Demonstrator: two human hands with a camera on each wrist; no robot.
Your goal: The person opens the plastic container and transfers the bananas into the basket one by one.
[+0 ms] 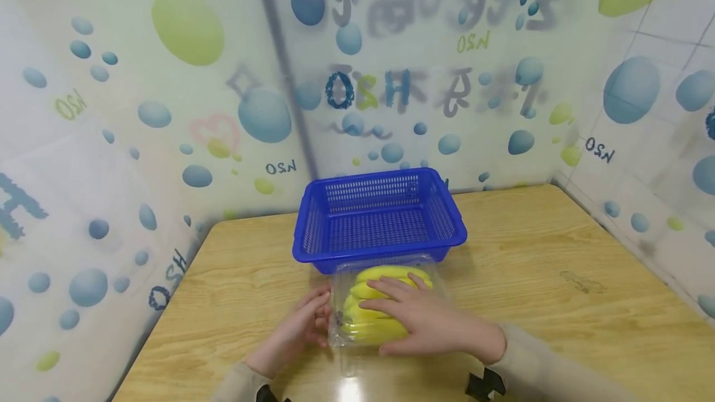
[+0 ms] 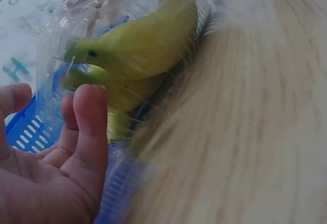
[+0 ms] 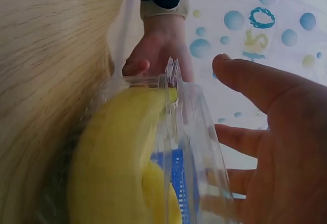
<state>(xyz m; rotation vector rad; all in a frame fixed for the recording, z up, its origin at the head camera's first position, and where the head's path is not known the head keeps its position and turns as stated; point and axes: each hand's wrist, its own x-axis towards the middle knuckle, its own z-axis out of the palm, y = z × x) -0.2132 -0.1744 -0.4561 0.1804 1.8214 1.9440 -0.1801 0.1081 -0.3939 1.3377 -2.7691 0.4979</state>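
Observation:
In the head view a clear plastic clamshell box (image 1: 342, 285) sits on the table in front of the basket, with several yellow bananas (image 1: 368, 331) inside. My right hand (image 1: 432, 320) lies spread over the lid, its fingers fairly straight. At the box's left side is my left hand (image 1: 296, 332), its fingers loosely bent near the edge. The left wrist view shows those fingers (image 2: 91, 127) beside the clear wall, gripping nothing. Seen from the right wrist, the lid stands slightly apart from the base along the near side, and the right fingers (image 3: 240, 140) touch its top.
A blue perforated plastic basket (image 1: 380, 250) stands right behind the box, near the back of the wooden table (image 1: 536, 290). A patterned curtain-like wall (image 1: 357, 147) with bubbles and lettering rises behind the table and on both sides.

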